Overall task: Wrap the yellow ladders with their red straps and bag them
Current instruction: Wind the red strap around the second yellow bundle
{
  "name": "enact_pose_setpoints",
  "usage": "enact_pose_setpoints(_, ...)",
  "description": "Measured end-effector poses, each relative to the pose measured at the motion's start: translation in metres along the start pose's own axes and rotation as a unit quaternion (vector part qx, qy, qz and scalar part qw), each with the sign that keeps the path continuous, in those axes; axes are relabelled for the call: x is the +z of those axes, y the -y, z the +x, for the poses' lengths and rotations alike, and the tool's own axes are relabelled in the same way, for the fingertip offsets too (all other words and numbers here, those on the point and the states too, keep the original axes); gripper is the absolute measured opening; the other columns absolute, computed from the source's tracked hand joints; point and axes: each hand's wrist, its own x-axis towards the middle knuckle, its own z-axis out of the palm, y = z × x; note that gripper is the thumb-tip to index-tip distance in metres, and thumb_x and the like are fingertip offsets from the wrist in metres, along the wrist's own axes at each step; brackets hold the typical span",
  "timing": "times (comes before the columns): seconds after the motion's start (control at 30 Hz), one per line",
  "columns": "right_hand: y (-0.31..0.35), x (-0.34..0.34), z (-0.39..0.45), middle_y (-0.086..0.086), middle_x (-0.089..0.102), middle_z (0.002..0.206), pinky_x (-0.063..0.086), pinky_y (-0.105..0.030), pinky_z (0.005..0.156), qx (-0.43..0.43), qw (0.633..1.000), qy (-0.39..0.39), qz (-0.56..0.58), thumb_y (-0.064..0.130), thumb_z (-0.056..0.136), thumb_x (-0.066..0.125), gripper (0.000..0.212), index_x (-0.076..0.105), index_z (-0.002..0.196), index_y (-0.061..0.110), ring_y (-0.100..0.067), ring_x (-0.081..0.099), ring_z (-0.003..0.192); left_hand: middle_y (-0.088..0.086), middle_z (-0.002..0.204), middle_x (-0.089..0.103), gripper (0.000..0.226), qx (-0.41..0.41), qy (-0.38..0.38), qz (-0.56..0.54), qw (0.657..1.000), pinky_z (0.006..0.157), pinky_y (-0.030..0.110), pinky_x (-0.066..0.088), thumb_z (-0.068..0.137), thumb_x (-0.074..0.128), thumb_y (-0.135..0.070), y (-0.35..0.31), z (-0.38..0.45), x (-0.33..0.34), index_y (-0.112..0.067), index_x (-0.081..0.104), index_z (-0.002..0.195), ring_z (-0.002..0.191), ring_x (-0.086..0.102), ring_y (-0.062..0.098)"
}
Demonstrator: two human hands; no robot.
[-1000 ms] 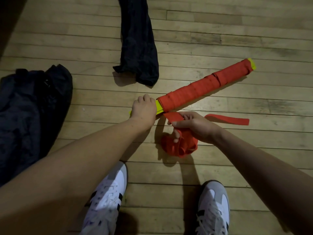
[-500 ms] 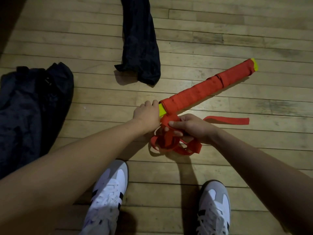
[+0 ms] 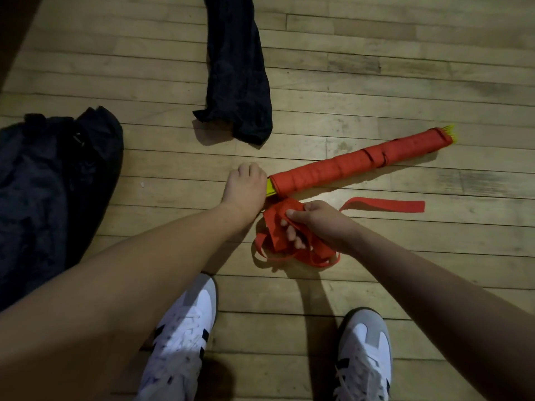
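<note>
So we've got the ladder bundle (image 3: 359,162) lying on the floor (image 3: 405,68), wrapped in red. Our left hand (image 3: 246,188) grips its near yellow end, and our right hand (image 3: 315,219), just below, pinches the loose strap (image 3: 289,241) piled beside it.

1 head-worn wide-angle camera looks steeply down from standing height at the wooden floor (image 3: 376,285), close over both forearms, with the wearer's shoes (image 3: 185,337) at the bottom edge.
</note>
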Motion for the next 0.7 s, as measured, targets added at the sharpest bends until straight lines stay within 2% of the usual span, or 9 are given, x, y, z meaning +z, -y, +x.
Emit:
enact_pose_setpoints(0.1, 0.002, 0.006, -0.001, -0.009, 0.058, 0.058, 0.044, -0.023, 0.045, 0.006, 1.000, -0.005, 0.006, 0.011, 0.102, 0.041, 0.026, 0.059, 0.084, 0.001, -0.016, 0.052, 0.044, 0.016, 0.129, 0.041, 0.065, 0.054, -0.016, -0.017, 0.998, 0.096, 0.038, 0.039, 0.096, 0.038, -0.051, 0.004, -0.006, 0.006, -0.001, 0.033, 0.136, 0.115, 0.043, 0.029)
enact_pose_setpoints(0.2, 0.002, 0.005, 0.002, -0.010, 0.057, 0.059, 0.042, -0.023, 0.042, 0.007, 1.000, -0.020, 0.017, 0.009, 0.101, 0.041, 0.026, 0.059, 0.086, 0.000, -0.015, 0.050, 0.040, 0.021, 0.143, 0.030, 0.070, 0.078, -0.017, -0.033, 0.996, 0.104, 0.042, 0.029, 0.097, 0.031, -0.046, 0.008, -0.018, 0.010, 0.001, 0.016, 0.147, 0.126, 0.035, 0.034)
enact_pose_setpoints(0.3, -0.001, 0.001, 0.004, -0.012, 0.056, 0.060, 0.040, -0.023, 0.040, 0.019, 0.999, -0.045, 0.013, 0.010, 0.101, 0.042, 0.025, 0.059, 0.086, -0.001, -0.016, 0.049, 0.039, 0.021, 0.146, 0.027, 0.071, 0.114, -0.017, -0.031, 0.993, 0.107, 0.042, 0.026, 0.098, 0.029, -0.045, 0.008, -0.027, 0.012, -0.002, 0.008, 0.150, 0.130, 0.032, 0.035)
enact_pose_setpoints(0.4, -0.007, -0.001, 0.002, -0.013, 0.056, 0.061, 0.042, -0.024, 0.042, 0.030, 0.998, -0.059, -0.009, 0.009, 0.100, 0.043, 0.024, 0.059, 0.085, -0.002, -0.018, 0.049, 0.041, 0.017, 0.143, 0.032, 0.070, 0.134, -0.001, -0.053, 0.989, 0.102, 0.040, 0.034, 0.099, 0.038, -0.042, 0.003, -0.031, 0.013, -0.005, 0.009, 0.151, 0.126, 0.036, 0.033)
enact_pose_setpoints(0.53, -0.011, 0.001, 0.000, -0.011, 0.057, 0.058, 0.043, -0.022, 0.043, 0.033, 0.997, -0.060, -0.032, 0.007, 0.100, 0.043, 0.023, 0.059, 0.085, -0.001, -0.017, 0.050, 0.040, 0.015, 0.134, 0.044, 0.077, 0.084, 0.017, -0.115, 0.990, 0.099, 0.037, 0.037, 0.095, 0.050, -0.044, -0.001, -0.033, 0.013, -0.007, 0.012, 0.151, 0.122, 0.042, 0.030)
enact_pose_setpoints(0.6, -0.012, 0.001, 0.001, -0.010, 0.058, 0.057, 0.043, -0.023, 0.044, 0.033, 0.996, -0.073, -0.043, 0.007, 0.099, 0.044, 0.025, 0.059, 0.080, 0.000, -0.017, 0.050, 0.039, 0.014, 0.132, 0.046, 0.075, 0.073, 0.023, -0.137, 0.988, 0.099, 0.037, 0.036, 0.092, 0.055, -0.044, 0.000, -0.030, 0.012, -0.005, 0.022, 0.146, 0.120, 0.045, 0.029)
enact_pose_setpoints(0.7, -0.014, 0.001, 0.003, -0.010, 0.059, 0.058, 0.044, -0.028, 0.050, 0.037, 0.995, -0.081, -0.050, 0.008, 0.099, 0.045, 0.025, 0.059, 0.079, 0.001, -0.018, 0.050, 0.041, 0.011, 0.128, 0.049, 0.059, 0.093, 0.038, -0.144, 0.984, 0.095, 0.036, 0.039, 0.091, 0.056, -0.039, 0.000, -0.028, 0.009, -0.007, 0.036, 0.137, 0.116, 0.049, 0.028)
